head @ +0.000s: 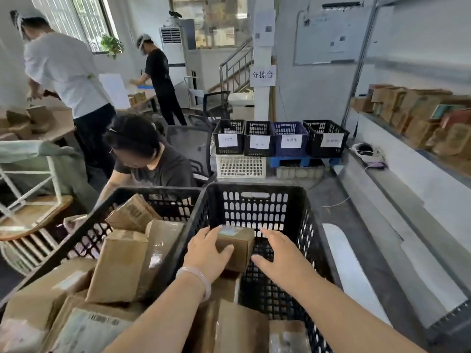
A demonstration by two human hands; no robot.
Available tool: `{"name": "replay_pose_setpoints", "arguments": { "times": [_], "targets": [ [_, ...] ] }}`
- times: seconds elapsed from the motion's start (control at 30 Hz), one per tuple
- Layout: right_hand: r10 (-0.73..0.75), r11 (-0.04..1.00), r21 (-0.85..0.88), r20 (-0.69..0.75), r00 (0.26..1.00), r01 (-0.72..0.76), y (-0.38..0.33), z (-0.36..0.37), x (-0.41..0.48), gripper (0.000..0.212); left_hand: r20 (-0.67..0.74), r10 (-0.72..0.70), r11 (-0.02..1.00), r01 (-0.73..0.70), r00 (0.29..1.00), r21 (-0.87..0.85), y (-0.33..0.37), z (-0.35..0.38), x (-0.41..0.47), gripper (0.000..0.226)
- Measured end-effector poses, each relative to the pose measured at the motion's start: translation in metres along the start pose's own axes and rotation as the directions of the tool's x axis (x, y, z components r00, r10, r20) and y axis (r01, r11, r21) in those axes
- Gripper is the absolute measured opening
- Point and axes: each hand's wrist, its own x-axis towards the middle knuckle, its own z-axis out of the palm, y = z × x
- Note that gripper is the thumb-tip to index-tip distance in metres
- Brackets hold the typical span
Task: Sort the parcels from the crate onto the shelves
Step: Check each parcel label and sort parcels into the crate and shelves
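Parcel sorting depot: labelled crates (pixel 280 138), shelved cartons (pixel 420 115).

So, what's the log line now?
left hand grips small brown cardboard parcel | right hand open, beside parcel | in black plastic crate

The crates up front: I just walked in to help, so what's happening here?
The person wearing the camera reaches into a black crate. Their left hand grips a small cardboard parcel; the right hand is open beside it. The neighbouring crate is piled with parcels, and more line the shelf at right.
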Motion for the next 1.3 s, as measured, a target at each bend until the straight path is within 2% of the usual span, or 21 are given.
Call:
{"name": "replay_pose_setpoints", "arguments": {
  "times": [0.1,0.23,0.33,0.43,0.57,0.67,0.77,0.87,0.97,1.07,1.17,1.3],
  "targets": [
    [0.126,0.984,0.123,0.024,0.992,-0.128,-0.003,0.029,0.04,0.07,0.086,-0.082,0.997,0.083,0.993,-0.002,-0.011,0.017,0.029,0.068],
    [0.247,0.957,0.14,0.064,0.967,-0.254,0.003,0.058,0.079,0.065,0.176,-0.177,0.979,0.191,0.968,-0.064,-0.019,0.039,0.049,0.074],
    [0.32,0.911,0.234,0.112,0.941,-0.338,0.014,0.079,0.102,0.054,0.208,-0.214,0.975,0.222,0.954,-0.016,-0.023,0.052,0.056,0.075],
    [0.454,0.794,0.376,0.154,0.877,-0.477,0.021,0.095,0.121,0.055,0.211,-0.241,0.968,0.25,0.947,-0.019,-0.023,0.059,0.062,0.073],
    [0.616,0.543,0.518,0.289,0.733,-0.661,0.028,0.116,0.131,0.065,0.173,-0.254,0.965,0.263,0.951,-0.026,-0.023,0.067,0.062,0.069],
    [0.626,0.432,0.621,0.315,0.713,-0.654,0.03,0.119,0.127,0.067,0.139,-0.253,0.957,0.269,0.957,-0.11,-0.024,0.068,0.061,0.065],
    [0.631,0.377,0.69,0.297,0.717,-0.618,0.031,0.105,0.115,0.063,0.072,-0.196,0.956,0.207,0.978,-0.208,-0.024,0.061,0.059,0.061],
    [0.587,0.436,0.71,0.242,0.772,-0.554,0.032,0.084,0.095,0.066,0.047,-0.15,0.908,0.156,0.988,-0.39,-0.016,0.047,0.054,0.056],
    [0.534,0.512,0.72,0.162,0.83,-0.469,0.023,0.06,0.07,0.067,0.059,-0.116,0.84,0.13,0.991,-0.527,-0.006,0.025,0.049,0.062],
    [0.471,0.559,0.748,0.069,0.88,-0.357,0.008,0.037,0.044,0.074,0.079,-0.03,0.813,0.071,0.996,-0.578,0.006,0.005,0.043,0.062],
    [0.394,0.599,0.774,-0.062,0.917,-0.205,-0.006,0.012,0.02,0.061,0.066,0.108,0.808,-0.049,0.992,-0.588,0.027,-0.014,0.03,0.064],
    [0.354,0.629,0.774,-0.208,0.912,-0.068,-0.013,-0.024,-0.009,0.061,0.011,0.281,0.767,-0.218,0.96,-0.603,0.063,-0.03,0.017,0.066]
  ]
}}
